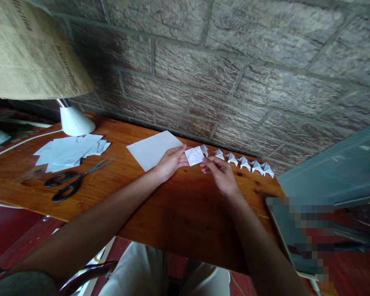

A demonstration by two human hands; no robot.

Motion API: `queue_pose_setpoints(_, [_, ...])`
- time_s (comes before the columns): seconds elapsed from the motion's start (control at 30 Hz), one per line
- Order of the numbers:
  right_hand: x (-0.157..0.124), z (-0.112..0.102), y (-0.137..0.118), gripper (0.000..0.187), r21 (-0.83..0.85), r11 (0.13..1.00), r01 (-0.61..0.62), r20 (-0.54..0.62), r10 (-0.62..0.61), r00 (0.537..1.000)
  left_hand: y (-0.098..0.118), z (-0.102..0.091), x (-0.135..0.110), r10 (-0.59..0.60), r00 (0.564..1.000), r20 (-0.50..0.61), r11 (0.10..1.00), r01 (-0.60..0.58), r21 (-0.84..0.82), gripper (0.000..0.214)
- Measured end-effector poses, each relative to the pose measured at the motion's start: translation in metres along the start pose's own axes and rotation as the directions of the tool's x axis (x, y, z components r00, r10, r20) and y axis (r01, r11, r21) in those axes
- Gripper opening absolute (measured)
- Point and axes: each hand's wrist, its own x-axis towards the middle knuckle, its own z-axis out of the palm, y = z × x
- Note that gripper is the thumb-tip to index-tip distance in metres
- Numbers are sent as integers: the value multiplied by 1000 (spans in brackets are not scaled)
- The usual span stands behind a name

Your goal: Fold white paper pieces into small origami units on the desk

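Note:
My left hand (170,162) and my right hand (219,174) both pinch a small folded white paper piece (193,156) just above the wooden table (179,213), near its far edge. The left fingers grip its left side. The right fingertips hold its lower right corner. A flat white sheet (152,149) lies just left of my left hand. A row of several small folded paper shapes (245,163) runs along the wall to the right of my right hand.
Black-handled scissors (70,181) lie at the left of the table. Behind them is a pile of cut paper squares (69,151). A white lamp base (75,121) with a newspaper-print shade (31,53) stands at the far left. A brick wall (234,74) backs the table.

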Motion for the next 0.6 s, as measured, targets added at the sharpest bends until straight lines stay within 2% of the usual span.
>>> queue_pose_setpoints(0.23, [-4,4,-5,36,-125,987,101,-12,-104,995,-2,-1,-2,47,995,92,995,-55,79,44])
queue_pose_setpoints(0.47, [-5,4,-5,36,-149,986,80,14,-79,997,-5,-3,-2,116,981,157,972,-145,183,40])
queue_pose_setpoints(0.6, [-5,4,-6,36,-130,989,75,43,-70,997,-4,1,-4,127,979,156,967,-157,198,42])
